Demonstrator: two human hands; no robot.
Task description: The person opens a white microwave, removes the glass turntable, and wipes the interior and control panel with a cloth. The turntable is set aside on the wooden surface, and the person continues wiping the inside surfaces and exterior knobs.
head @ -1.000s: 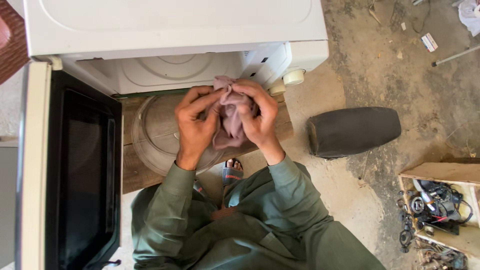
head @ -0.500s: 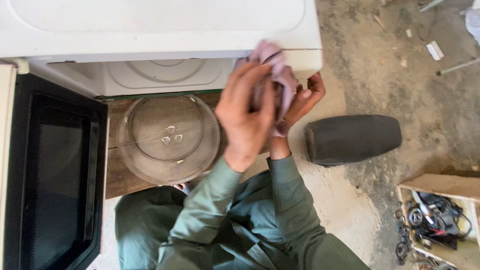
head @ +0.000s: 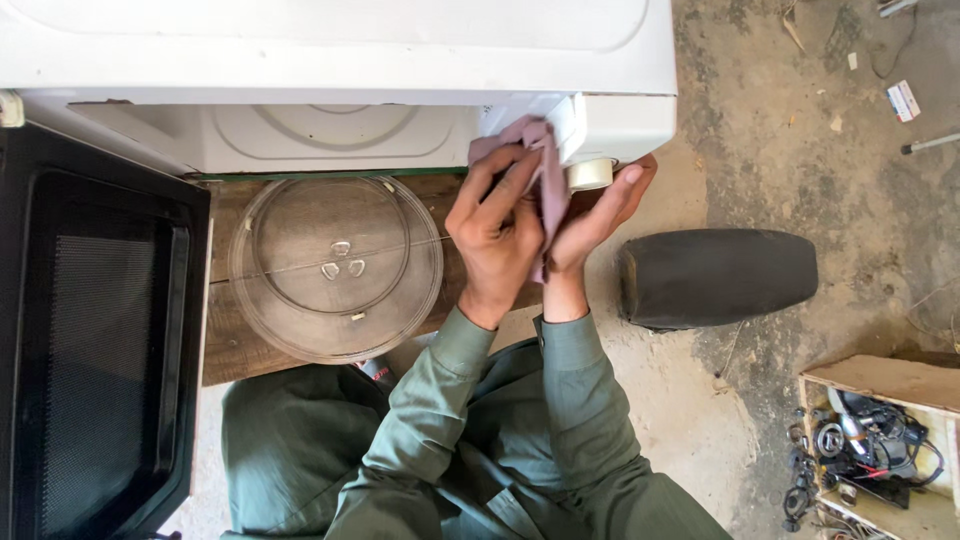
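Microwave-front cloth (head: 540,170) between both hands

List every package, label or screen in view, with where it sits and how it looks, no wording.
Small flat packet: on the dirt floor, top right; rectangular, white with a red band.
Mesh window in the open oven door: far left; dark rectangle in a black frame.
No lit screen shows.

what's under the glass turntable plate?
The glass plate lies on a wooden board; its grain shows through the glass. What lies beneath the board is covered.
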